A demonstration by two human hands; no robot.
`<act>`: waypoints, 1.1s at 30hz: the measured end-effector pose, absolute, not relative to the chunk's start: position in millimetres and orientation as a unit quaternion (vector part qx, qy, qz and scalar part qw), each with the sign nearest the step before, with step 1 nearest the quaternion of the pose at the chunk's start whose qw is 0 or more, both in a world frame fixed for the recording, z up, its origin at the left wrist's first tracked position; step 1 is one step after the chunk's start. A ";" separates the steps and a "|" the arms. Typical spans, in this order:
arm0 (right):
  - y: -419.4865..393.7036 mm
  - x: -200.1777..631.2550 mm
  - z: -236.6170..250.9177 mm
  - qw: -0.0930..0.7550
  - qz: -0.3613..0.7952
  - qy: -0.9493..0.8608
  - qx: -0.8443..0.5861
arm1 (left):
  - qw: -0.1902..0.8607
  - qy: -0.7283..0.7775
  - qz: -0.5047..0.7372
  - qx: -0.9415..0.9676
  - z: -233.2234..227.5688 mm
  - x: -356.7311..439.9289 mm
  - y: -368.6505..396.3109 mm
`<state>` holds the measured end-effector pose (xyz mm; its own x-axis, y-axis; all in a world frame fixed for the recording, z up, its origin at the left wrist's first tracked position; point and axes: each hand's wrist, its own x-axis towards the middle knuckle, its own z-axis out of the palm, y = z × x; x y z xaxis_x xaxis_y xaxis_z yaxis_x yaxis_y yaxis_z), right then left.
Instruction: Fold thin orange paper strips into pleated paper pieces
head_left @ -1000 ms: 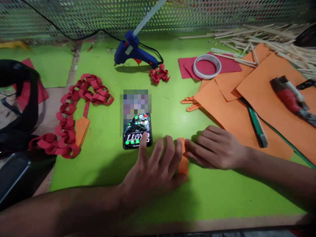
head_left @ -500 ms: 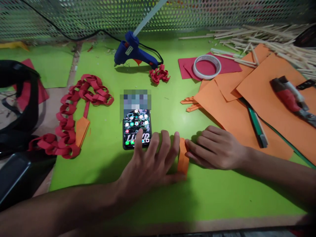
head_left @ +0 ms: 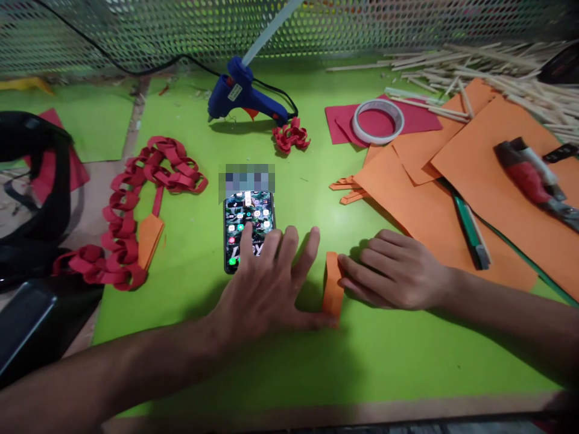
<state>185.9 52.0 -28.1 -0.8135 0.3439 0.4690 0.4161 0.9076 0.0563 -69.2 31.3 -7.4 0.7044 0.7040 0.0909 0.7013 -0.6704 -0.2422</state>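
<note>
Green mat [head_left: 289, 361]: one phone [head_left: 248, 226], two hands [head_left: 266, 283].

Dim light, soft shadows (edges warped).

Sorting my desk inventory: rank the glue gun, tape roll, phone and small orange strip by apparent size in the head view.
1. Glue gun, though farther off.
2. Phone, partly covered by the left hand.
3. Tape roll and orange strip look alike; unranked.
</note>
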 end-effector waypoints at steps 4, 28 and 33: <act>51.5 185.5 -27.8 0.233 -0.079 -0.948 -0.202 | 0.178 -0.352 -0.025 -0.918 -5.0 -70.5 27.6; 52.3 185.1 -27.1 0.237 -0.074 -0.948 -0.201 | 0.144 -0.317 -0.057 -0.936 -7.6 -66.8 14.5; 52.1 184.6 -27.7 0.236 -0.073 -0.947 -0.203 | 0.170 -0.342 -0.052 -0.923 -7.6 -67.7 16.4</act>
